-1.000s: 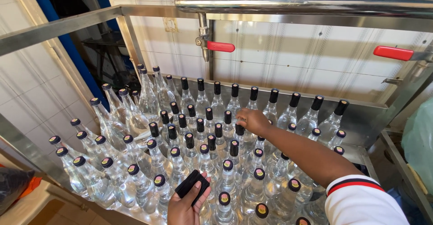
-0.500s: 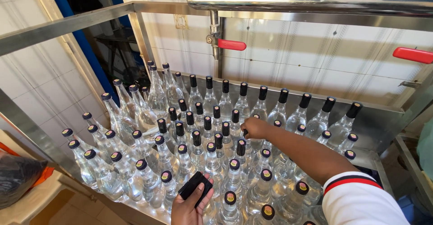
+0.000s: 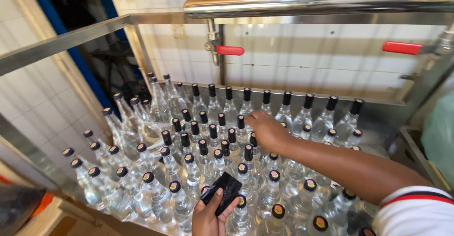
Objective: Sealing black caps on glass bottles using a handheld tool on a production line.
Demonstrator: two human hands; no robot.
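Head cam: my right hand is stretched out over the middle of the packed bottles, fingers curled down onto a black-capped bottle neck w/ knuckles up. Can't tell if it's a full grip or just fingertips resting on the cap. That bottle stands upright, long axis vertical, right under my fingers, on the left edge of the hand, so right hand is the nearer one by far.

Left hand sits low, near my body, closed round a small black flat device, thumb across it, hovering above the front row of caps.

Container: a steel tray-like table w/ raised rim, crammed w/ clear glass bottles, all upright, all black caps, some w/ a gold ring on top. Contents look clear; fill level hard to judge. Back row lines up along the rear wall. Overhead runs a shiny steel pipe w/ two red-handled valves.
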